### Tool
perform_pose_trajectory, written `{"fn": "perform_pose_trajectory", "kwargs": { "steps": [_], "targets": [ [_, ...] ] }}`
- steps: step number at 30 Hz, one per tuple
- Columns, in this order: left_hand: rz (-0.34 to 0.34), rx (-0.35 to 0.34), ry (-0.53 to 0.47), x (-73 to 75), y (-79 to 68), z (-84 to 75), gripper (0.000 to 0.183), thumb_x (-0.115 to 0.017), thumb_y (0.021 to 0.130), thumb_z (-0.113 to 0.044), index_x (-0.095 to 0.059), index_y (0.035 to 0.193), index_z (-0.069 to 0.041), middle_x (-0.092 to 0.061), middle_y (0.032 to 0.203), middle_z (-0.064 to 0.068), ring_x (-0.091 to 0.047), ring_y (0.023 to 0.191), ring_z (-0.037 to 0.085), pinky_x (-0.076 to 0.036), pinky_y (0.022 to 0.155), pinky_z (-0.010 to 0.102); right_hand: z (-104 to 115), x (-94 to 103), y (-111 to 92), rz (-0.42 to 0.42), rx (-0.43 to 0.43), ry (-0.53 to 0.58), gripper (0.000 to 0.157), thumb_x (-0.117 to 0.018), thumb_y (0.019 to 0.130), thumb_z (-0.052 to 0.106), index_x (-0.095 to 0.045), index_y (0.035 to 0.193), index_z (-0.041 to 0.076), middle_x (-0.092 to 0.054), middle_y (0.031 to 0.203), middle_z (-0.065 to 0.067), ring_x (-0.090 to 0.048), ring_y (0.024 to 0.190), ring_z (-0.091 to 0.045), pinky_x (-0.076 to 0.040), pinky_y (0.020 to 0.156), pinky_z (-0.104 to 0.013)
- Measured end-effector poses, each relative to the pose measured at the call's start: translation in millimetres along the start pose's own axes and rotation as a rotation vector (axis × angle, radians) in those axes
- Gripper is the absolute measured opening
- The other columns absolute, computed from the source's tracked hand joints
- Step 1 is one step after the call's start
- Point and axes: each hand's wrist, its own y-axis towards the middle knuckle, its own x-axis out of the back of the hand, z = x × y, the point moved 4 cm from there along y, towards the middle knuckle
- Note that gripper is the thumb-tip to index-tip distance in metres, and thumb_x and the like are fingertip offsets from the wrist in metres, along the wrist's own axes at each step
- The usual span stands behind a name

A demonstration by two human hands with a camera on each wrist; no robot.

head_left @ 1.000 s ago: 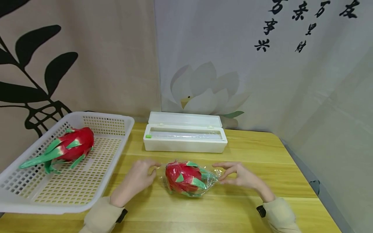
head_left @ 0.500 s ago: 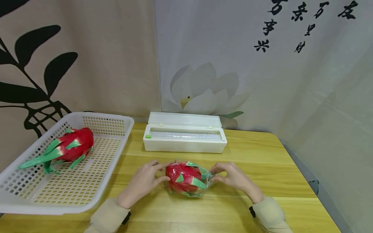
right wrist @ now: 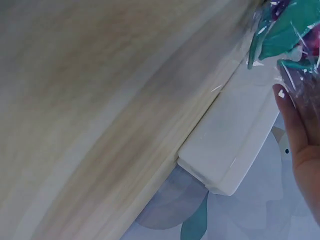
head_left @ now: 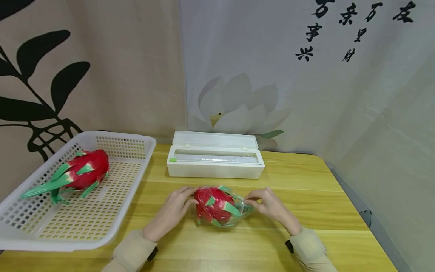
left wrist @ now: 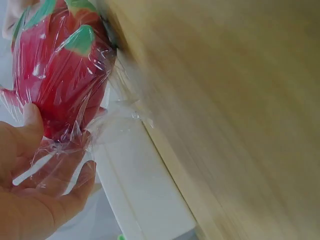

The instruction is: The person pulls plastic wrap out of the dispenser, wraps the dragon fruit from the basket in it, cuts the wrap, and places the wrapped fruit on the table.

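A red dragon fruit [head_left: 215,206] with green leaf tips lies between my hands, wrapped in clear plastic film [head_left: 244,211]. At its rounded left end, my left hand [head_left: 172,209] holds it. The left wrist view shows that thumb against the wrapped dragon fruit [left wrist: 55,80], with the other fingers behind loose film. My right hand [head_left: 270,206] pinches the film at the leafy right end. In the right wrist view only part of the right hand [right wrist: 304,155] shows, beside the green leaves [right wrist: 290,30]; its thumb is out of sight.
Behind the fruit stands a white film box [head_left: 215,170] with its lid up and a roll inside. To the left, a white perforated basket [head_left: 129,181] holds another dragon fruit [head_left: 86,170] without film. All stand on a wooden table [head_left: 326,189] in front of a printed curtain.
Both hands have come inward to the fruit's two ends. The left thumb has reached the fruit and the right fingers the film. The fruit has shifted and turned slightly.
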Motion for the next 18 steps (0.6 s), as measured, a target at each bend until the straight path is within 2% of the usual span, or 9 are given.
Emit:
{"fn": "perform_pose_trajectory", "kwargs": {
  "steps": [7, 12, 15, 18],
  "targets": [
    [0.018, 0.086, -0.017, -3.0, 7.1, 1.6, 0.036, -0.067, 0.083, -0.011, -0.064, 0.115, 0.007, -0.067, 0.106, 0.019, -0.067, 0.093, 0.028, -0.058, 0.079, 0.032, -6, -3.7, 7, -0.001, -0.128, 0.061, 0.005, -0.066, 0.086, 0.004, -0.071, 0.085, 0.005, -0.074, 0.081, -0.008, -0.067, 0.067, -0.011, -0.054, 0.059, -0.019],
    [0.052, 0.178, -0.065, -7.0, 13.7, 7.0, 0.03, -0.065, 0.087, -0.007, -0.064, 0.114, 0.007, -0.068, 0.106, 0.019, -0.067, 0.089, 0.024, -0.058, 0.074, 0.03, -14, -6.1, 14, -0.03, -0.224, 0.126, 0.004, -0.065, 0.087, 0.005, -0.065, 0.086, 0.001, -0.072, 0.081, -0.01, -0.066, 0.065, -0.009, -0.054, 0.055, -0.021],
    [0.059, 0.219, -0.105, -8.1, 16.9, 9.4, 0.025, -0.064, 0.088, -0.006, -0.063, 0.111, 0.004, -0.07, 0.104, 0.016, -0.067, 0.089, 0.024, -0.057, 0.073, 0.03, -16, -6.2, 16, -0.051, -0.226, 0.108, 0.004, -0.066, 0.087, 0.005, -0.067, 0.084, 0.002, -0.073, 0.08, -0.01, -0.066, 0.065, -0.009, -0.053, 0.055, -0.02],
    [0.063, 0.22, -0.112, -7.7, 19.0, 9.0, 0.02, -0.064, 0.089, -0.008, -0.063, 0.109, -0.002, -0.07, 0.102, 0.013, -0.068, 0.091, 0.022, -0.057, 0.073, 0.028, -19, -4.8, 15, -0.062, -0.213, 0.085, 0.005, -0.068, 0.085, 0.005, -0.072, 0.084, 0.005, -0.074, 0.08, -0.009, -0.066, 0.067, -0.007, -0.053, 0.058, -0.019]
  ]
}}
